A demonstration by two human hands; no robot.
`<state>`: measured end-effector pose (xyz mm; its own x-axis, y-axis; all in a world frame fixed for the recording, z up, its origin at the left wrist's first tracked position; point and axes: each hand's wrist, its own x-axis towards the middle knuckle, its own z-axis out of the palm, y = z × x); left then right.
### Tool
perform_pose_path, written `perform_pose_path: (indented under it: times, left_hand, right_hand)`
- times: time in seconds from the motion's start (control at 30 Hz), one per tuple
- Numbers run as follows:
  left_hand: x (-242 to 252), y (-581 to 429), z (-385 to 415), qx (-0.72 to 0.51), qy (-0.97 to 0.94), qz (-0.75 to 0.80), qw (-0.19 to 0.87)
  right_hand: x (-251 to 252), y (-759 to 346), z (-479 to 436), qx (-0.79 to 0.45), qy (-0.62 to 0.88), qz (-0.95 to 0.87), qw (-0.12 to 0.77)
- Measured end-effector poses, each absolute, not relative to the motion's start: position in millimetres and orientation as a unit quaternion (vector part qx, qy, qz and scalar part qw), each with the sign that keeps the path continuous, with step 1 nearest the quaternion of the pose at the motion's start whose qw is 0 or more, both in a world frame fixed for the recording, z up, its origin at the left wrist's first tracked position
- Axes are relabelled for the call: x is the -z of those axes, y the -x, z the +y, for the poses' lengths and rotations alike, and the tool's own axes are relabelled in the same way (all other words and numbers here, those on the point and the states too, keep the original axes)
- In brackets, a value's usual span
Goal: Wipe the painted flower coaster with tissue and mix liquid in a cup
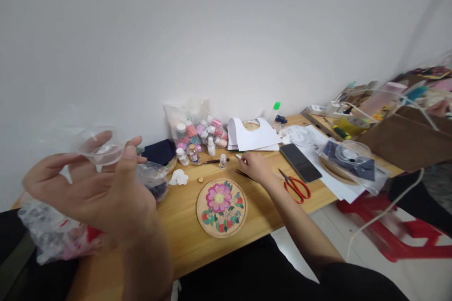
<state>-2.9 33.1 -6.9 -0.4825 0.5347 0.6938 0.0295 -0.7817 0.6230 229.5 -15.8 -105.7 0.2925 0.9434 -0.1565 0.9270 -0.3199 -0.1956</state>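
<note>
Raised at the left, my left hand (102, 178) holds a small clear plastic cup (100, 146) between thumb and fingers. My right hand (252, 166) is low over the table with its fingers closed on a small white item (239, 156), perhaps a cap. Dark tweezers (244, 175) lie just beneath that hand. A small clear bottle (222, 161) stands to its left. Nearer the front edge is a round wooden board (221, 208) with a painted pink flower and red fruit. A small cork (200, 180) lies behind the board.
A bag of colored bottles (197, 127) stands by the wall, beside white paper (252, 136). To the right are red-handled scissors (294, 187), a phone (300, 162) and a bagged hoop (349, 162). White crumpled tissue (179, 177) lies left of the board. A red stool (399, 240) stands at right.
</note>
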Motion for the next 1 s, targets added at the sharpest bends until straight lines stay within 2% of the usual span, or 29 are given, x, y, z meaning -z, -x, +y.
perform_pose_path:
  times: [0.1, 0.37, 0.57, 0.73, 1.0]
  left_hand:
    - [9, -3, 36, -0.846, -0.449, 0.245, 0.153]
    - [33, -9, 25, -0.806, -0.465, 0.289, 0.228]
    - [60, -10, 7, -0.758, -0.395, 0.361, 0.373]
    - [77, -12, -2, -0.714, -0.362, 0.399, 0.447]
    - [84, -25, -10, -0.668, -0.334, 0.461, 0.479]
  right_hand:
    - [109, -231, -33, -0.120, 0.810, -0.566, 0.091]
    - [145, -243, -81, -0.084, 0.824, -0.511, 0.232]
    - [184, -245, -117, -0.076, 0.800, -0.508, 0.310]
    - [204, -242, -127, -0.060, 0.784, -0.509, 0.350]
    - [208, -236, -126, -0.032, 0.758, -0.533, 0.375]
